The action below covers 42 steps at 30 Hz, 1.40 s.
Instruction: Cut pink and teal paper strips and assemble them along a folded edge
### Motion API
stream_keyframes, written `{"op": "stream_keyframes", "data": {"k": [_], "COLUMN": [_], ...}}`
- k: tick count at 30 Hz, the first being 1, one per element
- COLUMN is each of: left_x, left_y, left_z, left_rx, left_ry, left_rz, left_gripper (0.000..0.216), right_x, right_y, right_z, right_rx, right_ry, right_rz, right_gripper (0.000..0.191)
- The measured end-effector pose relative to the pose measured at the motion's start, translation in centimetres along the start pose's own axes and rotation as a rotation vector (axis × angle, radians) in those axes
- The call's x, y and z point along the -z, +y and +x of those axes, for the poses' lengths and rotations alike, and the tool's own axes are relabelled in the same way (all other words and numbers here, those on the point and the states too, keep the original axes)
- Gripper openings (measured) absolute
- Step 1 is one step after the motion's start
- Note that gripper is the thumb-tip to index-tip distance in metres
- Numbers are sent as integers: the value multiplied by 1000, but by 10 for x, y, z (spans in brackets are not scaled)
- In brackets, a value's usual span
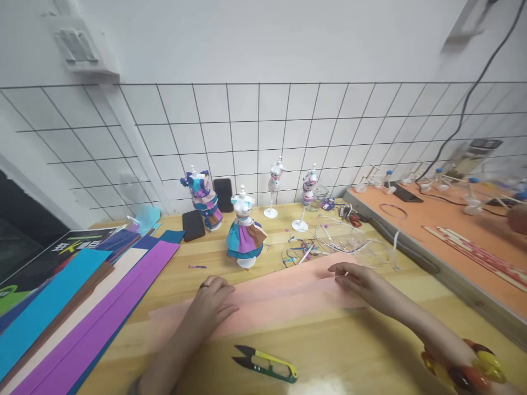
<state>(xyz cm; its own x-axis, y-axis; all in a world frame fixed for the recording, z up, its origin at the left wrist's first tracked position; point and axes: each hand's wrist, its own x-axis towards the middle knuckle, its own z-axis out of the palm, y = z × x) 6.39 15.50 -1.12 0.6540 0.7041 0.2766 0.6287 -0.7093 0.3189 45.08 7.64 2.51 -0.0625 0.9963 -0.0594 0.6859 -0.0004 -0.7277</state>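
A long strip of pale pink paper [280, 299] lies folded across the wooden table [370, 351]. My left hand [212, 302] rests flat on its left part, fingers stretched out, a ring on one finger. My right hand [356, 281] presses flat on the right end of the strip, fingers spread along the fold. A chunky beaded bracelet [469, 370] sits on my right wrist. Small yellow-green thread snips [265, 363] lie on the table in front of the paper, touched by neither hand.
Coloured paper sheets [78, 307] fan out at the left. Several small dressed mannequins [245, 230] stand behind the pink strip, with two dark phones [193, 225], clear plastic wrap [349, 238] and scraps. An orange table [461, 230] with stick models adjoins at the right. A wire grid covers the wall.
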Motion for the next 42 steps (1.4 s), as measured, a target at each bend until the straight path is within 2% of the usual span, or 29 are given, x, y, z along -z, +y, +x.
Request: {"op": "stream_keyframes", "data": {"k": [2, 10, 16, 21, 25, 28, 30, 33, 38, 42], "left_x": [-1, 6, 15, 28, 49, 62, 63, 54, 32, 31], "left_y": [-2, -6, -12, -19, -22, -21, -21, -22, -22, -14], "left_z": [0, 0, -5, -7, -14, -27, -39, -58, -78, -83], "left_rx": [-3, 23, 44, -28, -139, -198, -237, -269, -133, -60], "left_ry": [10, 5, 105, 215, 346, 378, 371, 352, 130, 92], "left_rz": [-30, -129, -90, 83, 274, 408, 486, 499, 331, 316], "left_gripper": [15, 23, 28, 26, 27, 27, 28, 29, 24, 19], "right_x": [1, -2, -5, -4, -5, -9, -15, -30, -54, -56], "right_y": [0, 10, 6, -9, -26, -34, -34, -24, 5, 4], "right_z": [-1, 2, 9, 16, 17, 12, 5, -7, -23, -29], "right_rx": [-2, -41, 31, 200, 386, 502, 560, 583, 523, 456], "right_ry": [50, 154, 99, 108, 215, 303, 317, 266, 122, 48], "right_rz": [11, 42, -70, -273, -357, -355, -383, -443, -508, -522], "right_gripper": [34, 38, 32, 30, 28, 26, 26, 28, 29, 33]}}
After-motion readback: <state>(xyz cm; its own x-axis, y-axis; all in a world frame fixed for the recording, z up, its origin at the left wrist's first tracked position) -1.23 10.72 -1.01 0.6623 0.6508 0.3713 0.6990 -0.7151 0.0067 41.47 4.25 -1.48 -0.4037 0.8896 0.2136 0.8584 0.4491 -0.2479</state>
